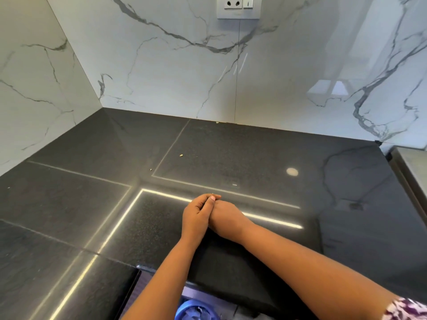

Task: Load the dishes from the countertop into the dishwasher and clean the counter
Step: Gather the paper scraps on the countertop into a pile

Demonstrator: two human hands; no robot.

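Since no dishes show on the bench (254, 144), I judge loading done and wiping left. Item: my left hand (196, 218) and right hand (225, 215), pressed together, fingers curled, possibly pinching a speck; cannot tell. Item: crumbs (181, 155), beyond my hands toward the wall (161, 77), apart from them. Dishwasher: not in view.

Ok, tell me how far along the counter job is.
Done, it seems: no dishes show on the counter. In hand: the left hand and right hand meet just above it, fingers together, perhaps gathering crumbs; I can't see anything held. Left: crumbs lie near the middle and one by the wall, so wiping isn't finished.
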